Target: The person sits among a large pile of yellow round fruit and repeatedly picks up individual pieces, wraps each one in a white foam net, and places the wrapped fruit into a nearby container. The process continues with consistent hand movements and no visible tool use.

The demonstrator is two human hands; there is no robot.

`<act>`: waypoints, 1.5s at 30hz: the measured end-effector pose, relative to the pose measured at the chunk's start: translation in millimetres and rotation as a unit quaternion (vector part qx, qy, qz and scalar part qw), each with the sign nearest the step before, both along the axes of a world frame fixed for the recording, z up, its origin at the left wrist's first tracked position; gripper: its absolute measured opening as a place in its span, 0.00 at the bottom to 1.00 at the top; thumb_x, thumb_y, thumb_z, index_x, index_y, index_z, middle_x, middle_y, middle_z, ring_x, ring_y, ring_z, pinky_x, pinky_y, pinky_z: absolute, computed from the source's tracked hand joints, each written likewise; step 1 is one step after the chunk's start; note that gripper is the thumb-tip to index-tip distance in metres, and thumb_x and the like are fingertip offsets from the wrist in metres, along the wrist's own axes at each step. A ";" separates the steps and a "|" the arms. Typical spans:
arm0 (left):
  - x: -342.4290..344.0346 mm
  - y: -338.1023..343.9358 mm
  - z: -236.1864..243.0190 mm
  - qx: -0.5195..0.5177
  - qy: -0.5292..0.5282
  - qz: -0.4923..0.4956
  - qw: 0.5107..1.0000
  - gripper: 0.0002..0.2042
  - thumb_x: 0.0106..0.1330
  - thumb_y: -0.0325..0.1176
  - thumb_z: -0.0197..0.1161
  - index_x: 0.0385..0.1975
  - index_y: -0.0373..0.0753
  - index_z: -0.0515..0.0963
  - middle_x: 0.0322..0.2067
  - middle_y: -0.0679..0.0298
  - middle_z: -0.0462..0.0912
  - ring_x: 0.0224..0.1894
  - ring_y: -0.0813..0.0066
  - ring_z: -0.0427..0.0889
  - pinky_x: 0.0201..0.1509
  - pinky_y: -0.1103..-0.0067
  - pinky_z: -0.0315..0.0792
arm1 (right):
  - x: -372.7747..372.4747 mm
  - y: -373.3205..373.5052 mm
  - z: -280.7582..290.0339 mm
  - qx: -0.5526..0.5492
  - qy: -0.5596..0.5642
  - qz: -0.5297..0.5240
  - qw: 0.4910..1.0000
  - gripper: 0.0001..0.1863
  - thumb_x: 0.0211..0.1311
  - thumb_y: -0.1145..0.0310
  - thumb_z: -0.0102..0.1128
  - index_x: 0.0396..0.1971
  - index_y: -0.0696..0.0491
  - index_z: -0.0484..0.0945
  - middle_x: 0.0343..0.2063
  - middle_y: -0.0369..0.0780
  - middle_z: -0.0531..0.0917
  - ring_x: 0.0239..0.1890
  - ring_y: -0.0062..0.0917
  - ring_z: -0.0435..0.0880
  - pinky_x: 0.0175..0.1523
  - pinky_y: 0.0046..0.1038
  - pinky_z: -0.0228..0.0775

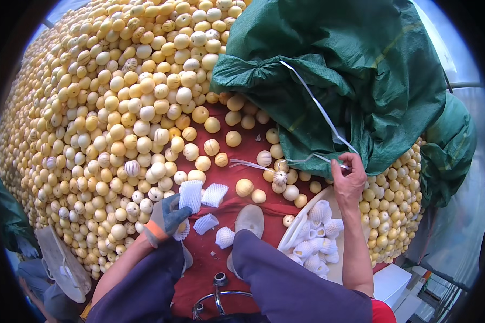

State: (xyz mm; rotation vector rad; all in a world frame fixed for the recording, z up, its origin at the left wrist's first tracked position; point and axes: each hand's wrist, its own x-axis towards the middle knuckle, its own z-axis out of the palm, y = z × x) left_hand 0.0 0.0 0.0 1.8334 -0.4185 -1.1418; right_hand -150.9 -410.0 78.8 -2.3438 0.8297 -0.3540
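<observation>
My left hand [171, 216], in a blue-grey glove with an orange cuff, grips a white foam net sleeve [190, 196]. Close by lie a second foam sleeve [214, 195], another foam piece [205, 224] and a foam-netted fruit [225, 237]. My bare right hand [349, 182] is closed in a pinch on a thin white plastic strip [319, 105], which runs up over the large green woven sack [382, 59]. Below that hand, a pale tub [292, 230] partly hidden by my forearm holds several foam-netted fruits [319, 246].
Round yellow fruits [129, 107], some purple-striped like pepino melons, are heaped on the left and back. More fruits [393, 207] lie at right beside another green sack [447, 151]. Red cloth [221, 210] lies underfoot. Another person's arm [35, 301] shows lower left, near a pale tub [64, 264].
</observation>
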 end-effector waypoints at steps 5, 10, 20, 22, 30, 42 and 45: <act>7.5 -7.4 17.1 0.027 -0.053 -0.112 0.992 0.16 0.67 0.41 0.61 0.45 0.37 0.84 0.36 0.57 0.87 0.39 0.67 0.86 0.46 0.71 0.78 | 28.7 57.1 -14.2 0.116 0.278 0.436 0.848 0.16 0.62 0.68 0.67 0.49 0.54 0.82 0.30 0.48 0.85 0.34 0.46 0.85 0.44 0.42 0.77; -8.1 10.7 -1.0 0.119 0.106 -0.267 0.950 0.17 0.69 0.36 0.62 0.53 0.35 0.80 0.38 0.62 0.86 0.41 0.76 0.81 0.47 0.77 0.76 | 171.2 105.1 10.2 0.164 0.244 0.677 0.675 0.07 0.63 0.72 0.60 0.37 0.57 0.84 0.28 0.48 0.85 0.32 0.41 0.86 0.42 0.40 0.78; -5.1 10.4 -5.7 0.071 0.045 -0.151 0.985 0.12 0.67 0.38 0.62 0.41 0.35 0.82 0.29 0.62 0.84 0.32 0.76 0.81 0.38 0.74 0.76 | 296.8 -219.8 63.4 -0.364 -0.128 -0.189 0.903 0.23 0.69 0.60 0.59 0.57 0.58 0.75 0.50 0.51 0.82 0.48 0.39 0.83 0.50 0.38 0.76; -2.9 1.8 3.3 0.081 0.087 -0.123 0.985 0.13 0.66 0.34 0.62 0.45 0.33 0.82 0.31 0.62 0.85 0.34 0.80 0.79 0.39 0.75 0.75 | 245.8 -184.8 27.1 -0.412 -0.183 -0.128 0.883 0.17 0.70 0.64 0.58 0.51 0.59 0.79 0.43 0.47 0.85 0.36 0.33 0.86 0.40 0.34 0.79; -0.6 -5.8 12.2 0.069 0.018 -0.095 0.993 0.11 0.64 0.33 0.62 0.40 0.32 0.85 0.29 0.64 0.86 0.31 0.81 0.79 0.36 0.77 0.76 | 166.2 40.7 -141.6 -0.048 -0.075 0.216 0.972 0.11 0.62 0.76 0.53 0.39 0.58 0.83 0.40 0.52 0.85 0.45 0.49 0.85 0.52 0.42 0.77; -12.1 30.3 -36.9 0.006 -0.104 -0.131 0.986 0.09 0.66 0.31 0.61 0.38 0.33 0.86 0.34 0.61 0.87 0.36 0.79 0.82 0.42 0.76 0.77 | 186.9 45.6 -192.2 -0.126 0.187 0.199 0.954 0.29 0.56 0.64 0.62 0.58 0.58 0.73 0.50 0.57 0.81 0.54 0.55 0.80 0.59 0.47 0.74; -15.3 16.5 -36.0 0.038 -0.039 -0.076 0.996 0.10 0.66 0.34 0.61 0.38 0.34 0.85 0.33 0.59 0.86 0.36 0.76 0.82 0.43 0.75 0.77 | 155.1 40.6 -190.9 0.088 0.080 0.165 0.979 0.27 0.63 0.55 0.64 0.55 0.58 0.74 0.40 0.50 0.84 0.35 0.42 0.83 0.42 0.36 0.76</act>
